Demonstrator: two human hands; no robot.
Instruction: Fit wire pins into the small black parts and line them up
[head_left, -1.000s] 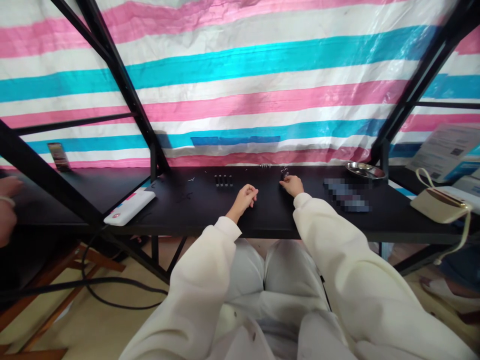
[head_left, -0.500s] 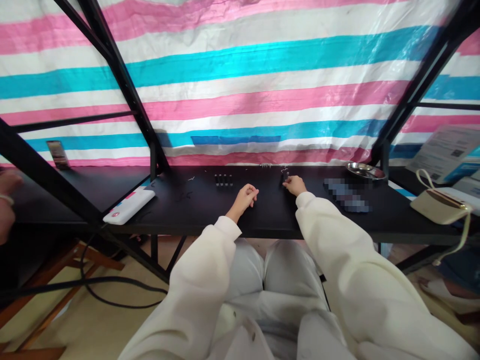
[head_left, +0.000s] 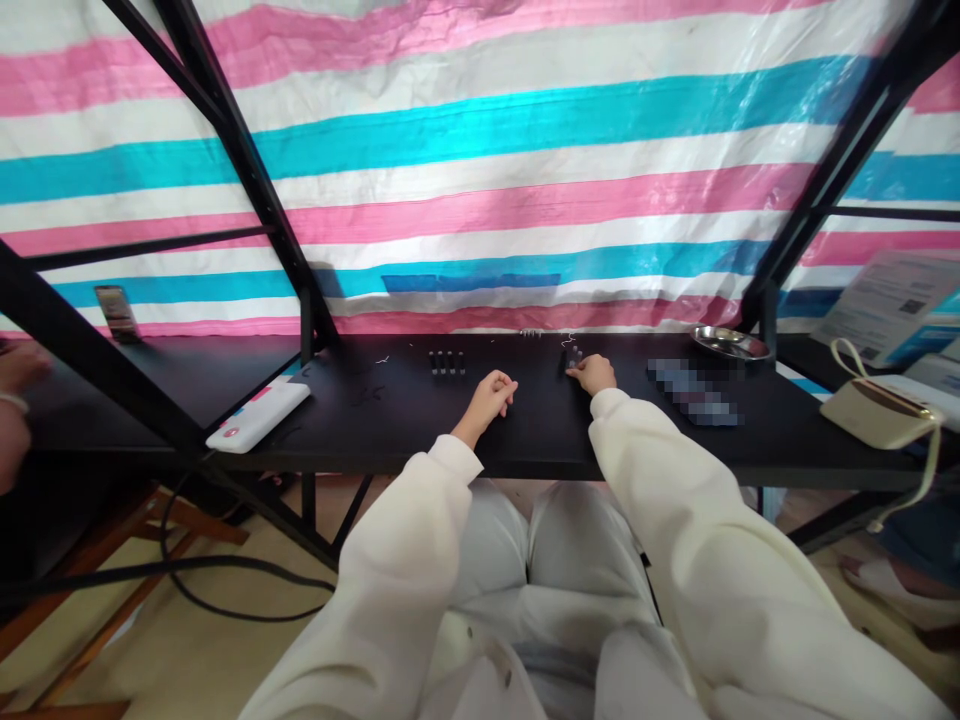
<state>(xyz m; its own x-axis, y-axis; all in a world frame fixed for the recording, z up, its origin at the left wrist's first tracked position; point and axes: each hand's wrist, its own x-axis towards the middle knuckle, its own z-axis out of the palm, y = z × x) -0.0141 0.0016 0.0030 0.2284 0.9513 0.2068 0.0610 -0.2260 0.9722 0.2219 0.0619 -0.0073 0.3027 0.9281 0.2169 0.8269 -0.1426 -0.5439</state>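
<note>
On the black table (head_left: 525, 440), my left hand (head_left: 492, 398) rests with its fingers curled together; anything between them is too small to make out. My right hand (head_left: 595, 373) is closed at the fingertips, touching small dark pieces (head_left: 573, 358) just left of it. Whether one of these is pinched between the fingers cannot be told. Several small dark cylinders with light ends (head_left: 448, 363) stand in a row beyond my left hand. Farther back, near the table's rear edge, lies a row of tiny metallic pieces (head_left: 531, 333), with a thin white string (head_left: 568, 340) to their right.
A white box-like device (head_left: 259, 415) lies at the left, beside a black metal frame. To the right are a blurred dark object (head_left: 694, 392), a round metal dish (head_left: 730, 343) and a cream pouch (head_left: 881, 410). Another person's hand (head_left: 21, 368) shows at the far left.
Both of my hands have kept nearly the same place. The fingers of my right hand have shifted very slightly, and a little more of the dark pieces beside them shows.
</note>
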